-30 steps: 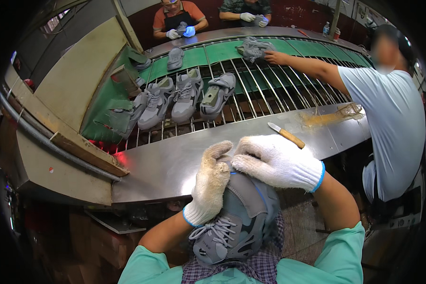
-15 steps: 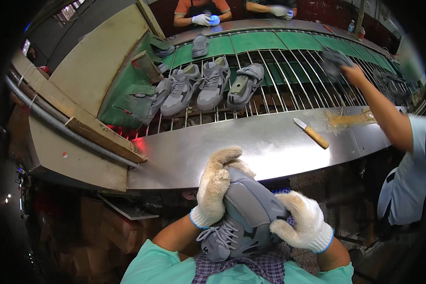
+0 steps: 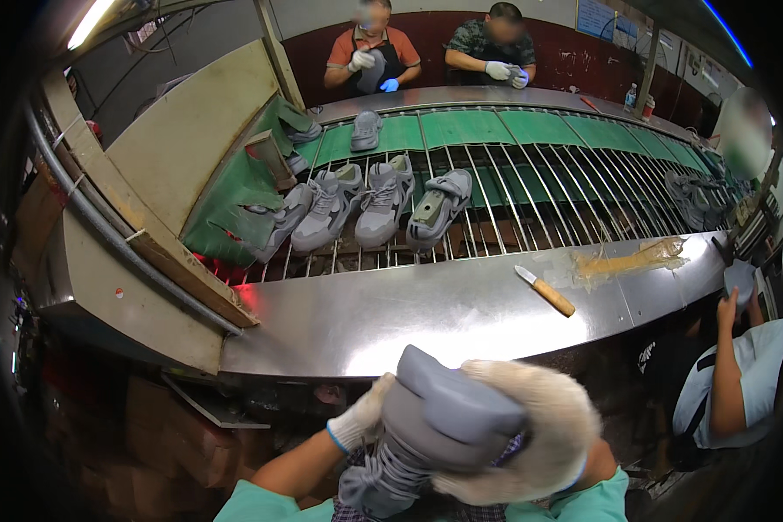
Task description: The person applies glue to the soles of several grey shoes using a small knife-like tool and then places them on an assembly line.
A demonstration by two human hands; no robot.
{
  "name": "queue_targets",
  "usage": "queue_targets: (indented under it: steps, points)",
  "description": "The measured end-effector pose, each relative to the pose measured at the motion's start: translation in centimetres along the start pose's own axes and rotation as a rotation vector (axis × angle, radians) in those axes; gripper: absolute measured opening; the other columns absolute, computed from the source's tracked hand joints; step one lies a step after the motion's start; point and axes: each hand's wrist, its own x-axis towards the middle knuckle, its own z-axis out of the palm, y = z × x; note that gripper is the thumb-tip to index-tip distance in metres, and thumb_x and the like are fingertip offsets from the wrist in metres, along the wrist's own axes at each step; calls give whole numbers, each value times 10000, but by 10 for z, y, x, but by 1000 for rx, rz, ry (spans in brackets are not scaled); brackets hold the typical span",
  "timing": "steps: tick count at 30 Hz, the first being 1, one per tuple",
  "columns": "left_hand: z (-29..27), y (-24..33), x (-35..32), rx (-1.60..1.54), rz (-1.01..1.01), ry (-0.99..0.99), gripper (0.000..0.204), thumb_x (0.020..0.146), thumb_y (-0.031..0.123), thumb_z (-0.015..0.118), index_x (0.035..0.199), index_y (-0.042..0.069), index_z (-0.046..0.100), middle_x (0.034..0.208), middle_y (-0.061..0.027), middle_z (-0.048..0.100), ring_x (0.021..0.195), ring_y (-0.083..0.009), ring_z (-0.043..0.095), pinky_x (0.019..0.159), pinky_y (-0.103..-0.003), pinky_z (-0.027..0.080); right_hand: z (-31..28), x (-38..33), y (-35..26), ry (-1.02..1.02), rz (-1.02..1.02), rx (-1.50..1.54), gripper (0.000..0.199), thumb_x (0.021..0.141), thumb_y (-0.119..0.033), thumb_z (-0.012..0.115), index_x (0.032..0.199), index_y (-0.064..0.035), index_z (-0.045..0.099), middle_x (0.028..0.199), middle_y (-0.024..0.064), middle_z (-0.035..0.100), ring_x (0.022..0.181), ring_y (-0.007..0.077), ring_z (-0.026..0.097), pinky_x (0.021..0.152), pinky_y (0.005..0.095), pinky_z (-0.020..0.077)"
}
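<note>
I hold a grey lace-up sneaker [image 3: 404,426] close in front of me, tilted, its laces toward the lower left and its smooth grey sole part turned up. My left hand [image 3: 364,419], in a white knit glove with a blue cuff, grips it from the left; the fingertips are partly hidden behind the shoe. My right hand [image 3: 555,426], also gloved, is large and blurred, curving around the right end of the shoe. Beyond them, on the metal ledge, lies a knife [image 3: 545,291] with a wooden handle.
Behind the steel ledge [image 3: 339,317], several grey sneakers [image 3: 383,202] stand on a rack of metal rollers. More shoes [image 3: 700,202] sit at its right end. A board and pipe [image 3: 122,244] bound the left. Two people work across the rack; another person [image 3: 726,374] handles a grey piece at right.
The sneaker has turned in my hands, its sole part now facing up toward me. My right hand has come nearer and covers more of it. The person at right has pulled back from the rack.
</note>
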Motion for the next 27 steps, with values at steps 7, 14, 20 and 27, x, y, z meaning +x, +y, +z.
queue_targets:
  steps: [7,14,20,27]
  points:
    - [-53,38,-9,10,205,-204,986,835,452,911,1561,-34,454,1482,-157,634,1328,-312,647,1154,-458,515,11,-102,108,116,583,776,1114,896,-919,470,1445,45,574,1473,305,570,1391,416,560,1182,576,451]
    - [39,76,21,1457,105,-426,1104,694,663,891,1501,-2,538,1224,-265,736,1076,-414,745,934,-470,604,69,-207,187,278,824,834,946,1071,-745,406,1634,15,395,1602,191,516,1476,320,497,1261,453,369]
    - [67,58,42,1152,270,-636,915,778,663,838,1363,-9,628,1095,-193,754,1021,-366,752,883,-470,616,4,-14,72,-347,121,-434,835,883,-496,801,1550,-71,533,1494,201,606,1316,383,642,1097,475,544]
    - [-2,51,37,1291,161,-370,1131,652,701,925,1460,-8,577,1290,-220,736,1201,-365,717,1056,-447,567,-33,-195,135,-212,778,-77,582,991,-376,619,1486,-70,635,1587,224,543,1461,367,542,1195,486,481]
